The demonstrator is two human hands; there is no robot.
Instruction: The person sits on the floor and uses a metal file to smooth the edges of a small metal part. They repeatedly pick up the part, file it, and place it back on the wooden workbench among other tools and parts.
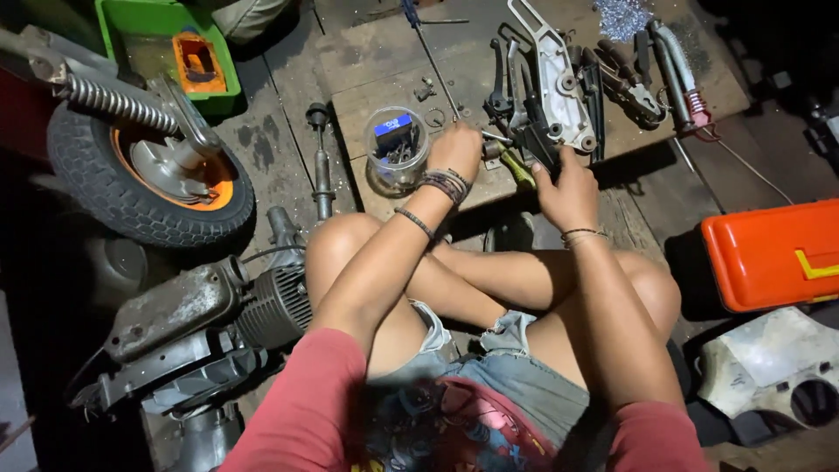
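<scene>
Sitting cross-legged on the floor before a low wooden board (384, 61) that serves as the surface. Left hand (456, 150) closed, knuckles up, around a small metal part (495, 140) at the board's front edge; what exactly the fingers pinch is hidden. Right hand (568, 192) closed on the lower end of a black bracket assembly (535, 131), with a yellow-green tool handle (517, 168) lying just between the two hands. Bracket sits on the board, touching a pale grey cast plate (559, 79) behind it. Clear plastic cup (398, 147) of small hardware stands just left of the left hand. Long screwdriver (433, 57) lies beyond it. Further off: small wheel with orange hub (149, 166) far left, finned engine block (262, 306) by the left knee, orange toolbox (773, 253) to the right, green tray (170, 35) top left.
</scene>
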